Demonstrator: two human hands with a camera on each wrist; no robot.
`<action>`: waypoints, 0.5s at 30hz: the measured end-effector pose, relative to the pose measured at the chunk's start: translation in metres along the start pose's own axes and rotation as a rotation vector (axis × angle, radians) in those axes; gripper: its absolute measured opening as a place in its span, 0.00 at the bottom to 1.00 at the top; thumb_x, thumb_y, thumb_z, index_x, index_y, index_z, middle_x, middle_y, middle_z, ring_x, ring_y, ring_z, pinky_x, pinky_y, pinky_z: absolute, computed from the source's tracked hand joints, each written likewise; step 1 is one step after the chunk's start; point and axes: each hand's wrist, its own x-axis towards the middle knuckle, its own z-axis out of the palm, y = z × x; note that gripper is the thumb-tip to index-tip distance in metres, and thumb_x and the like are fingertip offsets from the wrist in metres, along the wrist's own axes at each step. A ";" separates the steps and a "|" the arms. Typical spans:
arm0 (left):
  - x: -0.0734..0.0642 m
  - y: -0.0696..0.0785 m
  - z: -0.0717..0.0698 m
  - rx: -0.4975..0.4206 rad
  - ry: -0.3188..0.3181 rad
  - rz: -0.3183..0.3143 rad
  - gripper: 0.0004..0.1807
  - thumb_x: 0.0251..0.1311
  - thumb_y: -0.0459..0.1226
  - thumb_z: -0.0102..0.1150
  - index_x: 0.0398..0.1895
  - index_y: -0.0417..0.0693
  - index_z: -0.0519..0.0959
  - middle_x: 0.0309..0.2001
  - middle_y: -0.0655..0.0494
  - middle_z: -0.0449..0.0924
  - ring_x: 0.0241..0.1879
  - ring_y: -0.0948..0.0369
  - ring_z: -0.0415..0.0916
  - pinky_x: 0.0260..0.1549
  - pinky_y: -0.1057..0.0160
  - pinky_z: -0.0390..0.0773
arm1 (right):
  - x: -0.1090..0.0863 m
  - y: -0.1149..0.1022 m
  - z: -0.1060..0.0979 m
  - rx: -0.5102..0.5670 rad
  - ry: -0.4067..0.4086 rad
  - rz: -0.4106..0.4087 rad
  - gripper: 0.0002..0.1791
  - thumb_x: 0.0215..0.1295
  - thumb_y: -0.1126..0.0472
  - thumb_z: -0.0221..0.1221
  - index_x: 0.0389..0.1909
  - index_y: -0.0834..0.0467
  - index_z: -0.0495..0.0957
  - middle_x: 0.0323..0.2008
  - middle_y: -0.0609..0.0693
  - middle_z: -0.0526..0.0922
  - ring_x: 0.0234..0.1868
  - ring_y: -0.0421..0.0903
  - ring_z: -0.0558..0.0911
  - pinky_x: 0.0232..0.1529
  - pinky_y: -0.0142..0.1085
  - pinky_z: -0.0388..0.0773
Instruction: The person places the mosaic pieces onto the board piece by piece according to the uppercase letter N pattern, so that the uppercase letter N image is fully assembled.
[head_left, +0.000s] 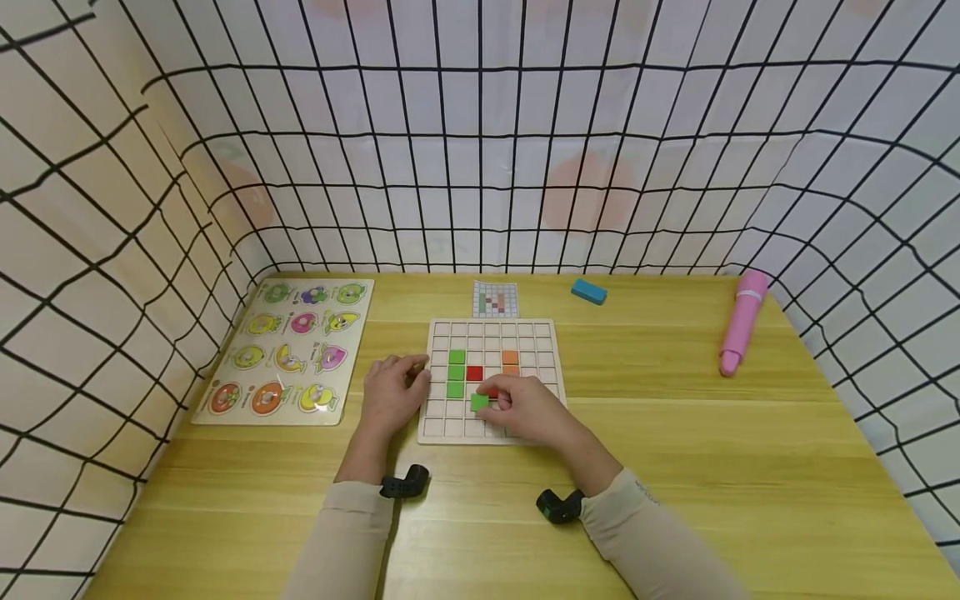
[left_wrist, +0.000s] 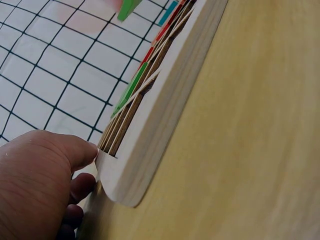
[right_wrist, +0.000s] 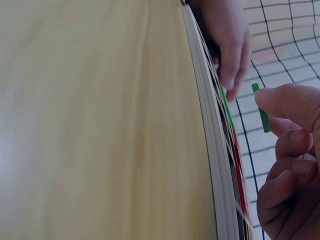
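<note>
A pale wooden grid board [head_left: 532, 331] lies in front of me. Three green square tiles [head_left: 455, 372] form a column on it, with a red tile [head_left: 474, 373] to their right and orange tiles [head_left: 510, 357] farther right. More red shows partly behind my right hand [head_left: 528, 407], whose thumb and finger pinch a green tile [right_wrist: 262, 111] held above the board. My left hand [head_left: 392, 393] rests at the board's left edge; a fingertip touches the rim [left_wrist: 107, 167] in the left wrist view, other fingers lying bent beside it.
A small printed grid card [head_left: 495, 289] sits just behind the board. To the left lies a fruit picture board [head_left: 300, 342]. A blue block [head_left: 588, 292] and a pink pen-shaped object [head_left: 742, 321] are on the right. Black-gridded cloth walls [head_left: 480, 167] enclose the table.
</note>
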 end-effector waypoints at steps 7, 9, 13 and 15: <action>0.000 -0.001 0.000 0.004 -0.010 -0.014 0.20 0.68 0.44 0.58 0.60 0.51 0.83 0.46 0.49 0.84 0.48 0.49 0.70 0.57 0.49 0.64 | 0.008 -0.014 0.018 -0.055 -0.032 -0.034 0.13 0.64 0.51 0.68 0.48 0.48 0.84 0.18 0.41 0.68 0.20 0.38 0.67 0.24 0.31 0.60; 0.000 0.000 0.000 0.007 -0.010 -0.017 0.20 0.68 0.44 0.58 0.60 0.51 0.83 0.46 0.49 0.84 0.48 0.49 0.70 0.57 0.49 0.64 | 0.010 -0.018 0.021 -0.086 -0.029 -0.047 0.13 0.64 0.52 0.67 0.49 0.49 0.84 0.18 0.40 0.69 0.20 0.37 0.68 0.23 0.31 0.61; 0.000 0.001 -0.001 0.011 -0.012 -0.014 0.20 0.68 0.44 0.58 0.60 0.50 0.83 0.46 0.49 0.84 0.48 0.49 0.70 0.57 0.48 0.64 | 0.013 -0.024 0.026 -0.184 -0.017 -0.054 0.14 0.65 0.52 0.66 0.50 0.50 0.84 0.18 0.40 0.71 0.21 0.37 0.69 0.24 0.31 0.62; 0.000 0.001 -0.001 0.011 -0.013 -0.010 0.20 0.68 0.44 0.58 0.60 0.50 0.83 0.46 0.48 0.84 0.48 0.49 0.70 0.57 0.48 0.64 | 0.015 -0.024 0.028 -0.231 -0.009 -0.062 0.14 0.65 0.53 0.65 0.50 0.50 0.84 0.18 0.40 0.71 0.21 0.38 0.69 0.24 0.32 0.62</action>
